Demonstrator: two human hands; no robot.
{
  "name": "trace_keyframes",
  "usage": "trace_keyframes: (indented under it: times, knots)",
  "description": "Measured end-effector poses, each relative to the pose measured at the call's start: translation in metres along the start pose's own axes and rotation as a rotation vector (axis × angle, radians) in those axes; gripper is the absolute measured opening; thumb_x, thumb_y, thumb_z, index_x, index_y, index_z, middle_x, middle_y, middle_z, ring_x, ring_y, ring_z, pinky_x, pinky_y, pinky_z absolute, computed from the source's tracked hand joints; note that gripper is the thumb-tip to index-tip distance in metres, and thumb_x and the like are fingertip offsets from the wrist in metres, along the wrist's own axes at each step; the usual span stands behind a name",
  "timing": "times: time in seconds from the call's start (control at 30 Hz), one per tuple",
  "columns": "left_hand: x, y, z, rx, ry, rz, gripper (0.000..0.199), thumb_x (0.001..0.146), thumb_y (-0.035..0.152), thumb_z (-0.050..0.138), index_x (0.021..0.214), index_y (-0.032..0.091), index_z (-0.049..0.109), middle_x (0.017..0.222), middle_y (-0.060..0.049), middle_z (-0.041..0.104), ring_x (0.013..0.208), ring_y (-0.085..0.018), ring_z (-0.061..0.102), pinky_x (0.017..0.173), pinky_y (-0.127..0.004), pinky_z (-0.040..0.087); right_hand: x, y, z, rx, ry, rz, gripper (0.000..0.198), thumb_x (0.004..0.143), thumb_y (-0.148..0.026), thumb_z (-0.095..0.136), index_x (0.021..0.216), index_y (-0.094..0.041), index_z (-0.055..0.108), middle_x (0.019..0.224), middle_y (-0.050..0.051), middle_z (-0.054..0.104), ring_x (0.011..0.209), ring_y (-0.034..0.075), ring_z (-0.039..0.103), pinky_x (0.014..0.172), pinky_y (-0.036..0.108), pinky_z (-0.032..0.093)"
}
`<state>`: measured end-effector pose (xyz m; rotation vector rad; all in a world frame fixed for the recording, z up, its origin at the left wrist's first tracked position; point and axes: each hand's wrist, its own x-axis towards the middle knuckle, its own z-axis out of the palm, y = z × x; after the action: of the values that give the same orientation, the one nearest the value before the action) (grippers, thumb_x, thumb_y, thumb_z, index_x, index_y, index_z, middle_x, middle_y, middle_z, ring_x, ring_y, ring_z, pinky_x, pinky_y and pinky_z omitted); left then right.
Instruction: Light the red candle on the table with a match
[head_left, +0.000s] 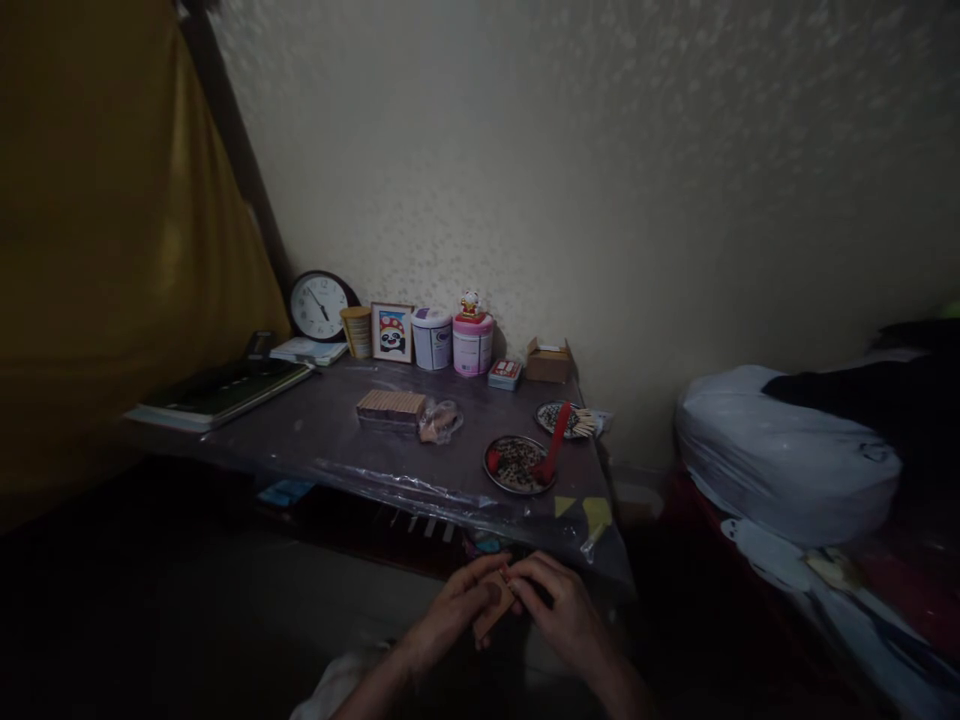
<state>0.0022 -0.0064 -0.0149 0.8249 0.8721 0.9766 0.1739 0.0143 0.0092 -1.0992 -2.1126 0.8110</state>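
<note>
In front of the table's near edge, my left hand (459, 605) is closed around a small flat tan piece (491, 610), its thumb lying across the face. The piece looks like card or a small packet; the dim light hides its exact kind. My right hand (559, 600) has thumb and forefinger pinched together at the upper right edge of this piece. Whatever lies between those fingertips is too small to make out. Beyond the hands, a round metal plate (517, 487) with dark and pale specks carries a red spoon (553, 445).
Plastic film covers the table (300, 425). A tan-topped stack (390, 408) stands beside a clear bag (441, 421). Behind the first plate is a second plate (551, 418) with small sticks. Tubs (472, 350), a clock (320, 305) and a brown box (549, 362) line the wall.
</note>
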Motion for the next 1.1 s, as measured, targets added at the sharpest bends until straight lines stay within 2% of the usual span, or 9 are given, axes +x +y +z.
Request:
trace_keyframes:
  times: [0.1,0.2,0.33,0.47,0.67,0.83,1.1]
  knots:
    - [0.0008,-0.0016,-0.0005,0.015,0.013,-0.006,0.055,0.067,0.033,0.065,0.118,0.013,0.054,0.073,-0.001,0.068,0.045,-0.008,0.050,0.042,-0.021,0.038,-0.0004,-0.0013,-0.0004,-0.005,-0.005,0.004,0.017,0.090,-0.021,0.051,0.085,-0.022,0.067,0.078,0.000,0.063,0.076,0.013,0.063,0.073,0.023,0.046]
    - [-0.0005,-0.0003,-0.0004,0.040,0.030,-0.021,0.058,0.067,0.035,0.065,0.119,0.013,0.054,0.077,-0.002,0.067,0.048,-0.009,0.052,0.043,-0.021,0.040,0.0000,-0.0026,0.0002,-0.022,-0.008,0.016,0.017,0.089,-0.020,0.052,0.084,-0.022,0.068,0.078,0.000,0.064,0.078,0.014,0.063,0.073,0.023,0.046]
    - [0.0001,-0.0008,-0.0016,0.036,0.003,-0.013,0.060,0.066,0.038,0.066,0.119,0.013,0.053,0.072,-0.002,0.067,0.045,-0.008,0.050,0.043,-0.021,0.039,-0.0001,-0.0023,0.0015,-0.029,-0.008,0.019,0.017,0.089,-0.021,0.052,0.082,-0.021,0.067,0.078,0.000,0.064,0.077,0.014,0.063,0.072,0.022,0.045]
    - [0.0024,-0.0039,-0.0024,0.023,0.003,0.014,0.058,0.064,0.039,0.068,0.115,0.015,0.056,0.077,-0.002,0.066,0.049,-0.009,0.052,0.043,-0.021,0.039,-0.0012,-0.0006,0.0017,-0.025,-0.010,0.020,0.016,0.090,-0.022,0.052,0.085,-0.022,0.067,0.080,0.000,0.064,0.078,0.013,0.063,0.073,0.022,0.045]
    - [-0.0013,0.0015,0.0023,0.044,0.042,-0.011,0.055,0.064,0.034,0.065,0.114,0.014,0.056,0.076,-0.001,0.066,0.047,-0.009,0.050,0.045,-0.023,0.039,-0.0012,0.0036,0.0015,-0.018,-0.027,0.005,0.016,0.090,-0.022,0.052,0.083,-0.023,0.066,0.082,-0.001,0.064,0.078,0.013,0.062,0.074,0.021,0.045]
    - [-0.0020,0.0030,0.0028,0.079,0.016,-0.002,0.058,0.064,0.036,0.063,0.116,0.012,0.053,0.072,-0.001,0.066,0.042,-0.008,0.047,0.043,-0.023,0.037,-0.0011,0.0041,0.0010,-0.028,-0.034,-0.005,0.016,0.089,-0.018,0.052,0.080,-0.022,0.065,0.079,-0.001,0.063,0.079,0.012,0.062,0.074,0.021,0.044]
    - [-0.0016,0.0011,0.0029,0.055,0.028,0.003,0.055,0.064,0.035,0.064,0.114,0.014,0.054,0.072,0.000,0.064,0.045,-0.009,0.048,0.045,-0.023,0.037,-0.0012,0.0031,0.0007,-0.018,-0.038,0.000,0.015,0.089,-0.018,0.053,0.084,-0.022,0.066,0.081,-0.001,0.064,0.078,0.012,0.062,0.073,0.021,0.045]
